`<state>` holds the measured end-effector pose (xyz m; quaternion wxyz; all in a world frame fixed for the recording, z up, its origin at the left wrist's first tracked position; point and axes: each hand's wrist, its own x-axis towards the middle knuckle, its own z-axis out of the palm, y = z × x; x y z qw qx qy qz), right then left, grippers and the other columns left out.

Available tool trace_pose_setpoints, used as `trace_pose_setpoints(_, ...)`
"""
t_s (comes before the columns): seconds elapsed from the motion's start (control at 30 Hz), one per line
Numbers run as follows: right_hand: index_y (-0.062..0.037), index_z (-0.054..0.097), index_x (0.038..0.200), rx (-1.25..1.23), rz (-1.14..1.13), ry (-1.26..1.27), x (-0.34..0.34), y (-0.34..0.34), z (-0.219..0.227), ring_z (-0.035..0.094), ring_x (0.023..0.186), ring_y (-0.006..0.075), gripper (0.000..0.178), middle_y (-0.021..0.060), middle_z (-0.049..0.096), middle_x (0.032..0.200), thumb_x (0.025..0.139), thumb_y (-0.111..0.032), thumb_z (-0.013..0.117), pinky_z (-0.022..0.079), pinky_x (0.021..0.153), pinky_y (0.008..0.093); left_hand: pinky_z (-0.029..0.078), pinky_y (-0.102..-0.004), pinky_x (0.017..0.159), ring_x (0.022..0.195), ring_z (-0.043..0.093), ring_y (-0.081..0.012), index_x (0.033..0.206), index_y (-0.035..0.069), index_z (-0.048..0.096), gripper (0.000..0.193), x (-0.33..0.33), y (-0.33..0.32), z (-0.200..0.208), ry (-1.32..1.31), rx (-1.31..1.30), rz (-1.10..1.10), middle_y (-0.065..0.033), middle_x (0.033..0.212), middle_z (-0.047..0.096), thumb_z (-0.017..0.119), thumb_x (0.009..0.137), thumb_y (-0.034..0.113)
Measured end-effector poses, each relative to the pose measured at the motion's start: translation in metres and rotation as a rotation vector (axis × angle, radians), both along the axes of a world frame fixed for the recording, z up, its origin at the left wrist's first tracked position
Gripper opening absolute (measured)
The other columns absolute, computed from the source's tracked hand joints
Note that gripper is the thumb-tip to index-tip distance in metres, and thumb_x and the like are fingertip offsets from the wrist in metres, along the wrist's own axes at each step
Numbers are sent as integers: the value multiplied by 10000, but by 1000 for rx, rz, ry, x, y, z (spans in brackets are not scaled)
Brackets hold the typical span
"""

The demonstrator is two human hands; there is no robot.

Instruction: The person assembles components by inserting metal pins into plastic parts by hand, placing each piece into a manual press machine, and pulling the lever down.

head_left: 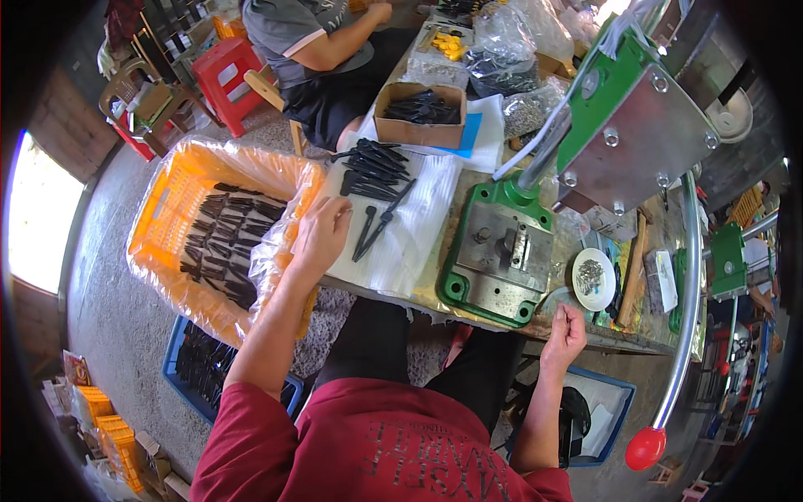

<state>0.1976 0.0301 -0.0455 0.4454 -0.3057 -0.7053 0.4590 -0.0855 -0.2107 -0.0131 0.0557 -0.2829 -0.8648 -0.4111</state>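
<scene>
My left hand (pixel 324 234) hovers at the left edge of a white foam sheet (pixel 410 251), its fingers curled together; anything in them is hidden. Just to its right lie two long black plastic pieces (pixel 378 226), apart from a pile of similar black pieces (pixel 372 171) farther back. At the table's front edge my right hand (pixel 565 335) has thumb and fingers pinched, and whatever they hold is too small to make out. It is nearest to a white bowl (pixel 593 279) of small metal parts. Between my hands stands a green press (pixel 502 255) with a steel plate fixture.
An orange crate (pixel 159 209) lined with plastic holds rows of black pieces at left. A cardboard box (pixel 420 125) of black parts sits farther back. The press's lever with its red knob (pixel 646 448) hangs at right. Another person (pixel 314 58) sits across at the far left.
</scene>
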Motion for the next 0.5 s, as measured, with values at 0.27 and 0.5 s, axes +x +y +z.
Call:
trace_pose_setpoints(0.27,18,533,810,-32,13,39,-3,-11,1,370,618,36,61,-3,469,755,797,-30,496,303,546,159,417,-391,692,794,540,-319,797,31,571,206,-13,12,0,-65,-363,-113,-167,790,567,510,742,219)
trace_pose_setpoints(0.5,14,531,802,-13,43,-45,1,-19,-3,350,598,34,53,-13,452,729,795,-28,500,286,524,160,429,-403,654,753,562,-306,743,43,586,303,11,21,-7,-99,-590,6,-149,777,584,585,647,330)
